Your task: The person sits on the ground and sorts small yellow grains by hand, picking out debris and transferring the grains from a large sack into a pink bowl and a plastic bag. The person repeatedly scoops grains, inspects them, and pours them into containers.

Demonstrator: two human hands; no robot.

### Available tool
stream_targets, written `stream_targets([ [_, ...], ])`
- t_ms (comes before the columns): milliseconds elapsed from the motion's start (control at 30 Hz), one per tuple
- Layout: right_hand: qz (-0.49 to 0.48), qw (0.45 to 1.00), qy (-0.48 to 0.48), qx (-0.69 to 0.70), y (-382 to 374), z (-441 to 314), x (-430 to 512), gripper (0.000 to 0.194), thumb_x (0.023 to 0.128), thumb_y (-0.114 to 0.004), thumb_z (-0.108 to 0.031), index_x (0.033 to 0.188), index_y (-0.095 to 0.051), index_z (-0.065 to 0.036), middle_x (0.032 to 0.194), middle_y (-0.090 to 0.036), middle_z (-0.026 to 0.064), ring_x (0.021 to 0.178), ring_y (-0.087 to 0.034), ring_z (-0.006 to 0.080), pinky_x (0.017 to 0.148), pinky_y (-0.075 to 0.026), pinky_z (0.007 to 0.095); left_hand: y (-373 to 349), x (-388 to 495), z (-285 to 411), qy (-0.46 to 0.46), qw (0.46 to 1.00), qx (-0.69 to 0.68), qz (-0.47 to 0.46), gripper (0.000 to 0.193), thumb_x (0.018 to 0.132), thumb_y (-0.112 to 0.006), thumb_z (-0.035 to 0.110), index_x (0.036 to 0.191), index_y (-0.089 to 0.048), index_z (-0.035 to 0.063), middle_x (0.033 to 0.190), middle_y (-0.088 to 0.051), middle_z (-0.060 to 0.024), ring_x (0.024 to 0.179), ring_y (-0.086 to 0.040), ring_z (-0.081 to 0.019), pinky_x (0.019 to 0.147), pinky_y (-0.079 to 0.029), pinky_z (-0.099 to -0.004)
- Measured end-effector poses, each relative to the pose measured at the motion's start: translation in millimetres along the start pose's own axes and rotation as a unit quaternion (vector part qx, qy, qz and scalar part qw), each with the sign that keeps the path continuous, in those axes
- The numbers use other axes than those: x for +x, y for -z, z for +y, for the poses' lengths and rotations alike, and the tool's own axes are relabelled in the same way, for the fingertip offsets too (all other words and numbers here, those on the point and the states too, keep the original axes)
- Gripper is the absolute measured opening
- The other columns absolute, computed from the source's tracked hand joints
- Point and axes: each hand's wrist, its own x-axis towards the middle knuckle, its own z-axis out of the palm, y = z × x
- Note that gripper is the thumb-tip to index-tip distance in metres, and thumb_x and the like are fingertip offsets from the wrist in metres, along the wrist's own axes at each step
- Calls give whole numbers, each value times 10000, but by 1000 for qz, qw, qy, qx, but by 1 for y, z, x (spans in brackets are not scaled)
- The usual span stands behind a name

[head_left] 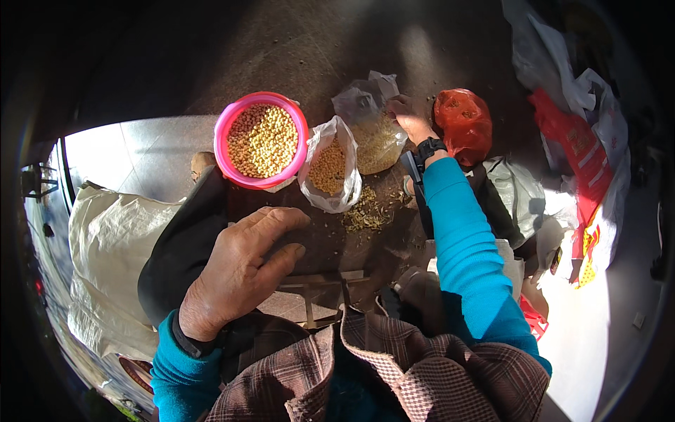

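My left hand [245, 266] hovers above my lap, thumb and fingers apart with nothing between them. Stretched forward, my right hand [411, 120] reaches the right edge of a clear plastic bag [375, 140] of yellowish beans or bean pieces. Shadow hides whether its fingers grip the plastic. To the left of that bag stands an open white plastic bag [352, 196] with round tan beans [328, 170] inside. Farther left, a pink plastic basin [224, 153] is filled with similar pale beans [263, 140]. A black watch [428, 147] is on my right wrist.
Husks and bean scraps [367, 212] lie on the dark tiled floor [295, 58]. A knotted red plastic bag [464, 124] sits right of my right hand. Red and white plastic bags [577, 153] stand at far right. A white woven sack [113, 258] lies left of my knee.
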Motion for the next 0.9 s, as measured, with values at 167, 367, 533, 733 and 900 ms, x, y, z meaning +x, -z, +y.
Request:
stream_targets([
  [167,67,982,104,-144,-26,36,41,338,871,-534,-281,910,-688,17,925,-710,195,893,-664,351,792,-486,419,4,2,-7,4,1000,19,-9,346,792,-682,17,1128,-602,-6,1060,-643,-205,979,-634,-391,842,-519,-406],
  [367,76,943,103,-306,-72,60,96,464,906,-535,-412,1185,-613,-50,1149,-658,209,1069,-607,417,911,-481,450,13,9,-21,49,998,14,-42,391,755,-701,21,1134,-607,21,1065,-639,-212,952,-638,-395,836,-525,-420],
  [533,8,947,35,-318,-89,50,97,426,852,-621,-336,1180,-618,-64,1119,-664,197,1045,-625,380,887,-480,458,14,16,-25,68,996,27,-42,393,746,-702,16,1128,-606,32,1056,-635,-213,940,-636,-402,825,-526,-425],
  [733,-100,981,82,-143,-32,5,56,220,812,-598,-189,941,-664,-24,879,-682,154,801,-648,257,735,-498,342,13,9,-18,69,997,27,-39,385,728,-692,-3,1106,-616,-8,1060,-654,-203,976,-642,-378,869,-513,-398],
  [900,-251,966,69,-9,20,-45,-7,163,818,-572,-131,917,-623,-12,702,-585,46,695,-594,121,647,-476,278,6,3,-13,26,999,28,-30,355,805,-678,61,1144,-596,1,1102,-639,-204,1023,-617,-402,879,-513,-434],
])
